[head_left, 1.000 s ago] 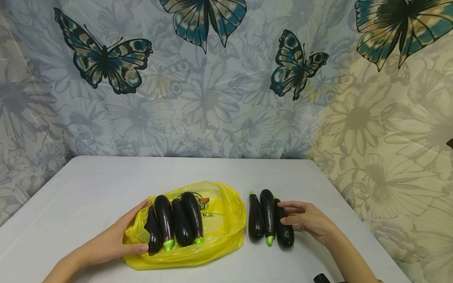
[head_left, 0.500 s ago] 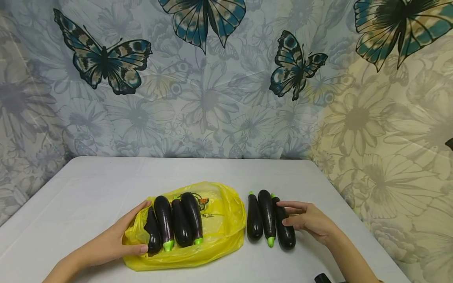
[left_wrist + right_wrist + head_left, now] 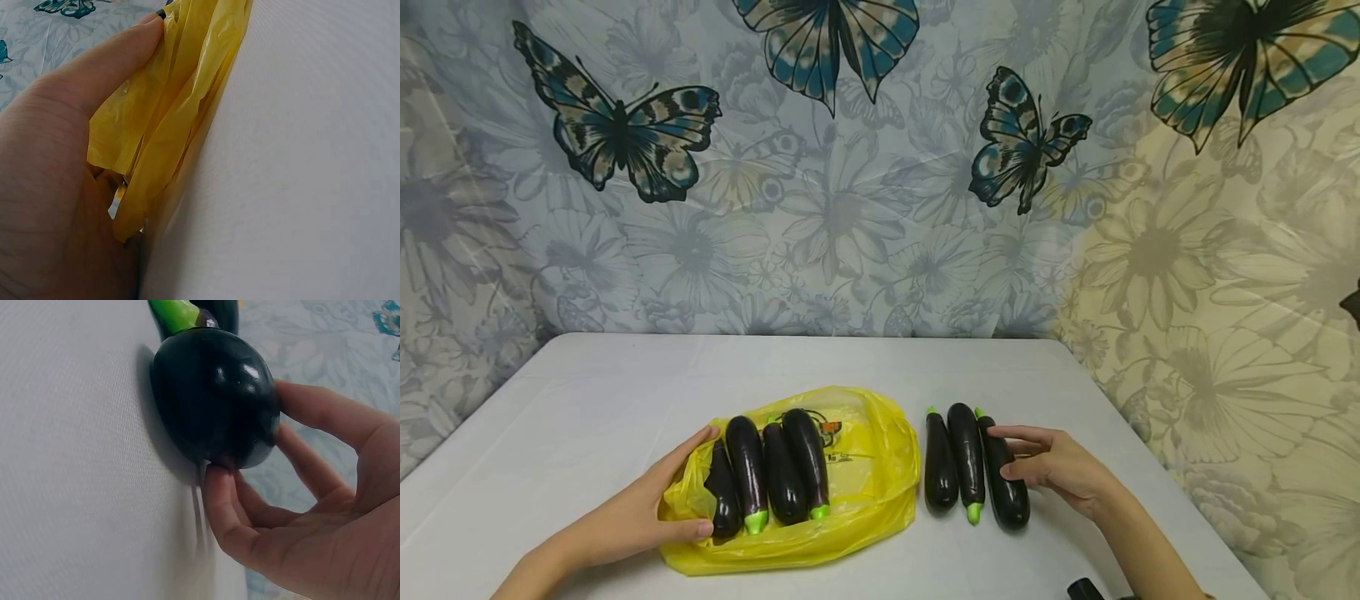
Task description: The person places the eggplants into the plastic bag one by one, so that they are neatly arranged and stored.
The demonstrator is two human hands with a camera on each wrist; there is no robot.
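My right fingers [image 3: 315, 409] are curled on the end eggplant [image 3: 1011, 500], tips at its side and thick end; how hard they squeeze, I can't tell. It's lying on the counter [image 3: 572, 417], green tip away from me, thick end fanned out from the middle eggplant [image 3: 966, 450], with the third eggplant [image 3: 940, 471] just beyond that. Over to my left fingers [image 3: 688, 450]: clamped on the left end of the bag [image 3: 872, 492], thumb in front. Four eggplants [image 3: 747, 467] lie side by side on the yellow plastic, the leftmost partly covered. By my reading, this is the gripping step: one eggplant in hand, bag steadied. Next calls for a surer hold on that slick skin, clear of its neighbour, the bag held firm.
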